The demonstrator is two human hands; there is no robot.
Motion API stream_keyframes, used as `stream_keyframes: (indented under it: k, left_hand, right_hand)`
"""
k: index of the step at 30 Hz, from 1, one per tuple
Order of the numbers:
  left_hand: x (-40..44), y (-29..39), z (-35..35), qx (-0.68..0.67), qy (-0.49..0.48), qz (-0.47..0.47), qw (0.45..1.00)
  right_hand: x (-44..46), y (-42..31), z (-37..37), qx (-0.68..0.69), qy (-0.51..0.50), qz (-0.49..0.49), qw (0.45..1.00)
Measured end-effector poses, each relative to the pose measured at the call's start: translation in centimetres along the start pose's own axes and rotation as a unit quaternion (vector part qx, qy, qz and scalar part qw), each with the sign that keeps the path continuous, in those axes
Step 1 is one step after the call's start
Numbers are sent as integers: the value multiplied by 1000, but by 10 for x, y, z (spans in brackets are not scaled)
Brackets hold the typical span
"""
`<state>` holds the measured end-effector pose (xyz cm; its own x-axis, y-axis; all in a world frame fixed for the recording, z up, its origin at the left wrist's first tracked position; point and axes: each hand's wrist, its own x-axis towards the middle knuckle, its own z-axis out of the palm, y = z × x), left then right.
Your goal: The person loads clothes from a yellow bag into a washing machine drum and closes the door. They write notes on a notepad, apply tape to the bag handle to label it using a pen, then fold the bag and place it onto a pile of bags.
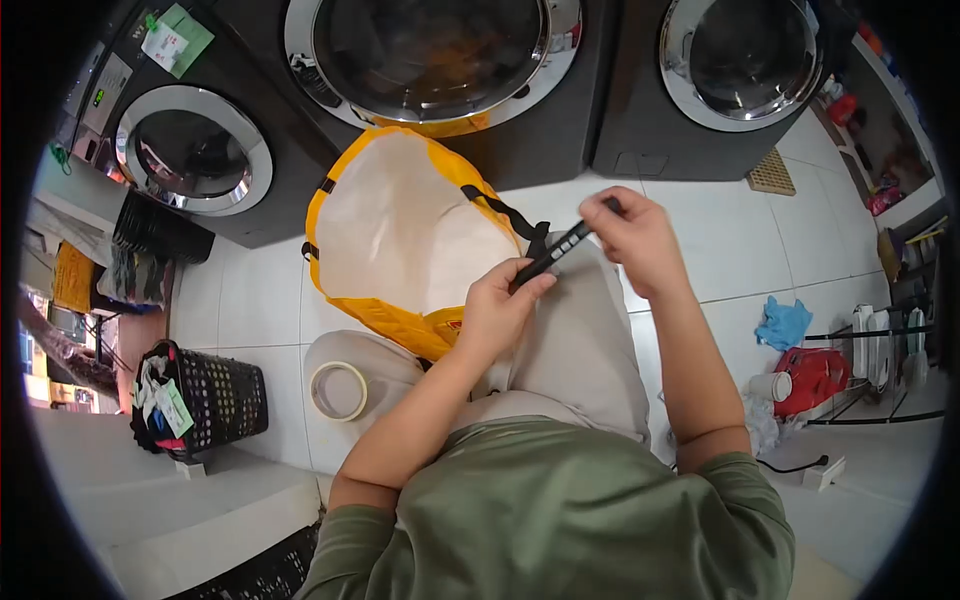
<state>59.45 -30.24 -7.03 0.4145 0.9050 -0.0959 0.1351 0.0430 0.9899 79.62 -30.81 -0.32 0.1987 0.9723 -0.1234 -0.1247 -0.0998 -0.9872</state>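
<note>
Both my hands are on a black marker (560, 250) with white lettering, tilted between them above my lap. My left hand (503, 302) is closed around its lower end. At the upper end, the fingers of my right hand (636, 238) pinch the black tip. In front of my knees stands a large yellow bag (375, 315), its mouth wide and its white lining showing. A black strap (505, 212) of the bag runs close to the marker. Beside my left leg sits a roll of tape (322, 392).
Dark washing machines (540, 150) line the front. A black laundry basket (262, 400) with clothes stands at left, near stacked black bins (160, 228). On the right lie a blue cloth (784, 323), a red item (815, 380) and a black rack (870, 420).
</note>
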Motion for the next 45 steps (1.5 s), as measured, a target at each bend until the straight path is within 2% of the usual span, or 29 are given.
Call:
stream_keyframes:
  k: [2,3,6,8,15,18,21,22,23,24,26,29,30,32,34,36,41,45]
  left_hand:
    - [3,-1,2,-15,-5,6,1000]
    - [5,1,0,-2,-18,-6,1000]
    - [11,2,-1,-5,-42,-37,998]
    - [20,3,4,-56,-48,-40,996]
    - [29,31,5,-179,-152,-169,957]
    - [35,30,5,-146,-196,-178,953]
    - [44,21,-2,-106,-268,-188,939]
    - [41,20,0,-145,-258,-195,935]
    - [36,19,-1,-182,-246,-203,930]
    - [31,19,-3,-216,-232,-212,924]
    - [27,31,1,-268,-180,-209,923]
    - [26,43,2,-325,-141,-210,911]
    - [25,41,2,-337,-134,-208,909]
    - [21,34,2,-355,-116,-209,904]
    - [15,32,1,-355,-125,-197,905]
    - [14,31,3,-350,-128,-185,909]
    - [8,29,7,-346,-117,-158,917]
    - [7,26,5,-332,-125,-169,919]
  right_hand:
    - [5,27,25,-54,-106,6,993]
    - [6,26,24,-46,-109,41,992]
    - [19,20,17,-88,-154,-25,984]
    - [27,17,13,-77,-160,-23,984]
    - [37,29,-9,-15,-183,-43,982]
    - [36,31,-19,-13,-184,-51,982]
    - [55,55,-36,136,-61,-147,978]
    - [70,50,-59,250,-32,-237,938]
    - [72,34,-88,304,-70,-220,924]
    - [72,28,-104,367,-15,-171,914]
    - [48,7,-87,300,65,-156,939]
    - [5,27,-45,262,78,-170,947]
    - [-11,40,-32,271,32,-194,942]
    - [-44,54,-4,280,47,-142,948]
    - [-62,69,9,160,31,-153,975]
    - [-63,83,15,52,65,-230,970]
    - [-69,85,12,-36,91,-239,966]
    - [-69,80,16,-43,94,-213,972]
